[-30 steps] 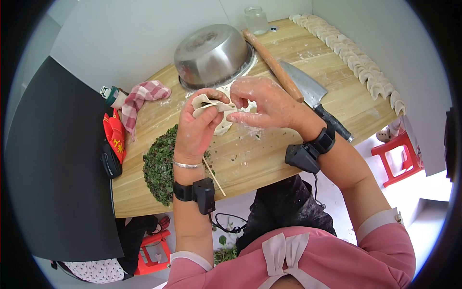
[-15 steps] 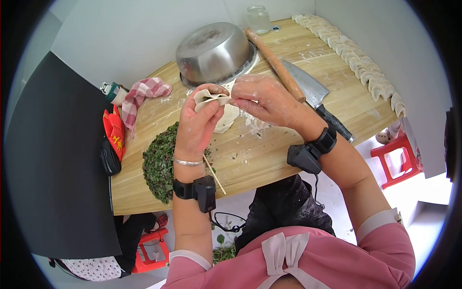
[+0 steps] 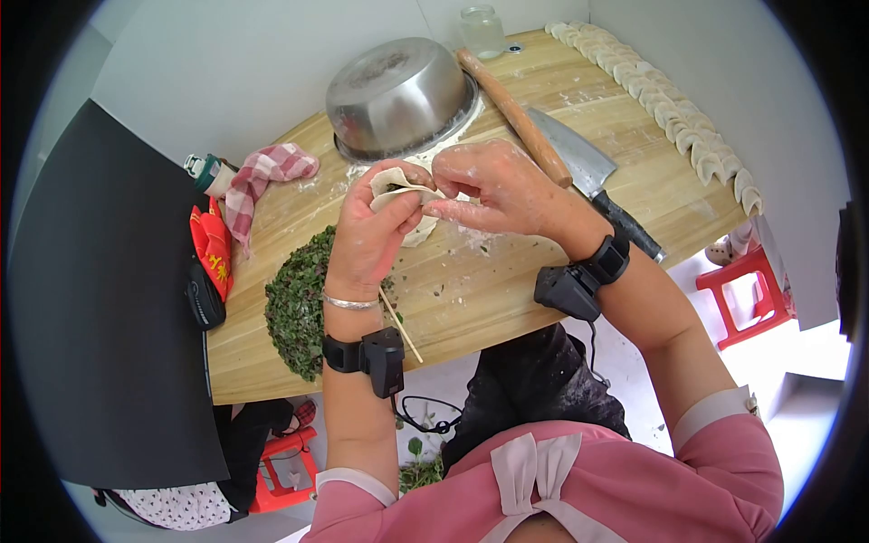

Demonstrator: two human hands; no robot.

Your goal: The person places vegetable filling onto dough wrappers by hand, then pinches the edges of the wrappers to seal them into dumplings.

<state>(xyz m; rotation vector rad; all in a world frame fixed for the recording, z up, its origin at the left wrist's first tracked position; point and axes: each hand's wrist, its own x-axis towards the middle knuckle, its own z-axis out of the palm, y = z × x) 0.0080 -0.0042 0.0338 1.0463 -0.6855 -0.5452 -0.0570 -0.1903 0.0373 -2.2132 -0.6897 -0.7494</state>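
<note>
My left hand [image 3: 367, 213] holds a dumpling [image 3: 398, 185], its pale dough wrapper folded around dark green filling that shows through the gap on top. My right hand [image 3: 493, 185] is at the dumpling's right end, thumb and curled forefinger around the edge of the dough; the exact contact is partly hidden. Below the hands, flat dough wrappers [image 3: 421, 233] lie on the floury table, mostly covered by my left hand. A heap of chopped green filling [image 3: 299, 308] sits left of my left forearm. A thin wooden stick [image 3: 403, 328] lies beside that wrist.
An upturned metal bowl [image 3: 398, 100] stands at the back, with a rolling pin [image 3: 516, 118] and a cleaver [image 3: 579, 154] to its right. Overlapping dumplings [image 3: 661, 100] line the right edge. A glass jar [image 3: 482, 34], checked cloth [image 3: 267, 172] and bottle [image 3: 208, 174] are around the edges.
My right thumb and forefinger have spread a little at the dumpling's right end. My left hand still holds the dumpling in nearly the same place.
</note>
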